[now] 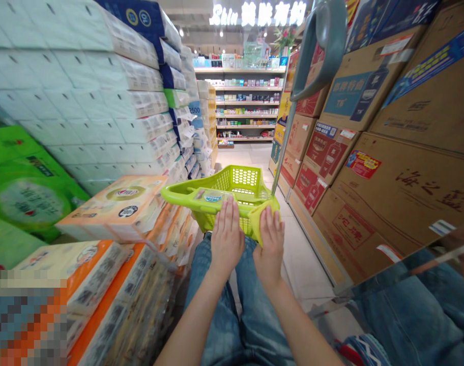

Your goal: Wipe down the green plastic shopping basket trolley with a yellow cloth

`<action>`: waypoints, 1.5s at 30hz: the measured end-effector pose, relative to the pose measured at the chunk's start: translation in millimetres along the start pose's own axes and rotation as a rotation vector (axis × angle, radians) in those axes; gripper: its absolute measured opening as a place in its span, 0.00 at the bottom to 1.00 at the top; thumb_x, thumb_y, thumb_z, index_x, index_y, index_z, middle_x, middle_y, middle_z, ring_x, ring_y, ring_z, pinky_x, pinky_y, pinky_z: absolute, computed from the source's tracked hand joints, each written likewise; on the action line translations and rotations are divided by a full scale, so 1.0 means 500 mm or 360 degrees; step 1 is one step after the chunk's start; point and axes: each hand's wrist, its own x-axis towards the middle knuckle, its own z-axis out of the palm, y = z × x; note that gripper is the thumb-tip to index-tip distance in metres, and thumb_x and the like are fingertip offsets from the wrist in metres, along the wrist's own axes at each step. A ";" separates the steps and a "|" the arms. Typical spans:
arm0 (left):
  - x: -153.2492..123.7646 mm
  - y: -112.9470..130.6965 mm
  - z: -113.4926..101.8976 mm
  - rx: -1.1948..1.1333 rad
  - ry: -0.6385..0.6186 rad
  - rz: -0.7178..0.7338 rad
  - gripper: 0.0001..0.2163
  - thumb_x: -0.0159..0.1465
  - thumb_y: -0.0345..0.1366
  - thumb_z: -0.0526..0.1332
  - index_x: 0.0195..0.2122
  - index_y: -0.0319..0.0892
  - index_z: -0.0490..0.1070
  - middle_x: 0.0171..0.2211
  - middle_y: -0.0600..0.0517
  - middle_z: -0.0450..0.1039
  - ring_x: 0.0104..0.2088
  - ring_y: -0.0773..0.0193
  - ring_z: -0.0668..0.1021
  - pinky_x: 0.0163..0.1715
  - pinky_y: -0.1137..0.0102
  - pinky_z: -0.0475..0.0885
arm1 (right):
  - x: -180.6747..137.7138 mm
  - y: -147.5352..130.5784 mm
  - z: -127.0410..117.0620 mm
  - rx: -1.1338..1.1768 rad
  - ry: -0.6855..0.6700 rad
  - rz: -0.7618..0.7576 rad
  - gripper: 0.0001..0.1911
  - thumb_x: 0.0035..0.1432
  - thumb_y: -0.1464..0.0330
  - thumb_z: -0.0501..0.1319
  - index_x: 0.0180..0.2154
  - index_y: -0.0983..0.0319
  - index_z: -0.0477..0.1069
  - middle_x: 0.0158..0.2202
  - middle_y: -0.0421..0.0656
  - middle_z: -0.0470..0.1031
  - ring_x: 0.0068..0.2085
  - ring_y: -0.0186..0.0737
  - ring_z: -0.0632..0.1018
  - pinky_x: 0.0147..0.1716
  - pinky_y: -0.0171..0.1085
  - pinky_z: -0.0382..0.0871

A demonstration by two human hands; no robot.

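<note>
A lime-green shopping basket (247, 175) with perforated walls stands in front of my knees. My left hand (227, 236) lies on its near rim beside a small label, fingers stretched out and close together. On the rim's right corner, my right hand (269, 241) presses a yellow cloth (256, 223), its fingers over the fabric. A metal pole rises from that corner to a grey pull handle (327, 56) at the upper right. My palms and the undersides of my fingers are hidden.
White tissue packs (83, 91) are stacked high on the left, with orange-and-white packs (121, 198) lower down. Cardboard cartons (415, 183) line the right side. A tiled aisle leads to stocked shelves (245, 104). Someone's jeans-clad leg (392, 320) shows at lower right.
</note>
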 end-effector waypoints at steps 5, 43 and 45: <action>-0.006 -0.009 0.006 0.0019 0.0028 -0.0013 0.30 0.70 0.28 0.47 0.72 0.36 0.40 0.70 0.37 0.54 0.71 0.54 0.53 0.65 0.55 0.61 | -0.003 -0.058 0.026 -0.0009 -0.0126 -0.0129 0.37 0.61 0.81 0.47 0.70 0.61 0.49 0.68 0.47 0.62 0.73 0.41 0.49 0.70 0.52 0.49; 0.002 -0.001 -0.002 0.0042 -0.0034 0.0018 0.36 0.63 0.25 0.52 0.71 0.31 0.39 0.71 0.37 0.50 0.71 0.51 0.53 0.67 0.55 0.56 | 0.041 0.061 -0.058 0.0244 -0.0100 0.0112 0.51 0.44 0.84 0.46 0.70 0.57 0.49 0.70 0.42 0.57 0.72 0.39 0.53 0.69 0.54 0.51; 0.001 -0.002 -0.001 0.0030 -0.0020 0.0017 0.36 0.62 0.25 0.52 0.72 0.31 0.39 0.70 0.37 0.51 0.71 0.51 0.53 0.67 0.55 0.56 | 0.038 0.046 -0.057 0.0219 -0.0098 0.0135 0.51 0.44 0.85 0.46 0.71 0.58 0.47 0.71 0.43 0.55 0.72 0.40 0.52 0.69 0.55 0.51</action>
